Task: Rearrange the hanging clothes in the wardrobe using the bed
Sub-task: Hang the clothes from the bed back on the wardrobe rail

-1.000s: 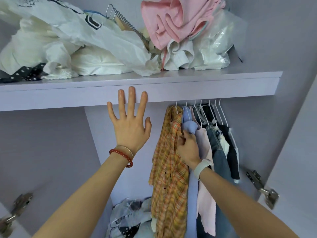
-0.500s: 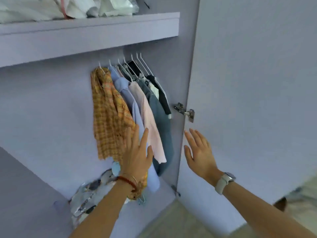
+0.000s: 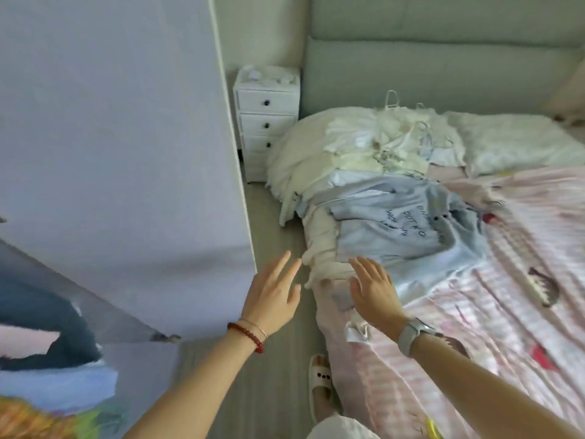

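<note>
A pile of clothes lies on the bed (image 3: 493,312) near its left edge: a light blue garment with dark lettering (image 3: 402,229) over a cream one (image 3: 323,248), and white clothes on white hangers (image 3: 389,144) further back. My left hand (image 3: 272,293) hovers open above the floor beside the bed, fingers spread. My right hand (image 3: 373,286) is open too, just above the bed's edge and close to the cream garment. Neither hand holds anything. The wardrobe's open door (image 3: 120,137) fills the left; blurred hanging clothes (image 3: 47,359) show at the lower left.
A white three-drawer nightstand (image 3: 267,122) stands between the wardrobe door and the padded headboard (image 3: 443,68). A narrow strip of grey floor (image 3: 272,391) runs between door and bed. My foot in a white slipper (image 3: 321,381) is on it. Pillows (image 3: 512,141) lie at the bed's head.
The view has swung right from the wardrobe interior to the bed. Both hands left the hanging clothes and now reach open toward the pile on the bed.
</note>
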